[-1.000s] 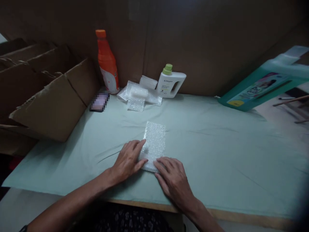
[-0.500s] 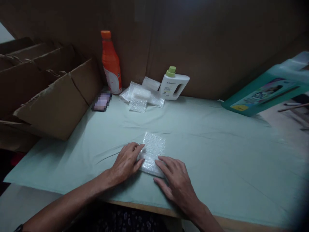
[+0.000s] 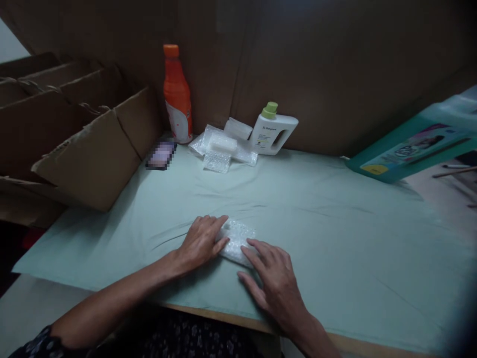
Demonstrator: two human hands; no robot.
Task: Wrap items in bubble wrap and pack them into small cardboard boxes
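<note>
A small piece of bubble wrap lies on the pale green cloth, between the person's two hands, close to the near edge of the table. The near part of the wrap is thick and looks folded over. The far part is a short, flat flap, so it seems that much of the folding is done and only this little bit is left flat. No tape shows on it (it may be too small to see).

The left hand is bent over the left end of the wrap, with a gap between thumb and pointing finger. I cannot tell if it pinches the wrap. The right hand is loosely spread, fingertips at the right end, thumb well apart from the fingers.

Farther back is a pile of bubble wrap pieces, and some look folded up too. An orange bottle stands to its left, and a white bottle with a green cap is on its right.
</note>
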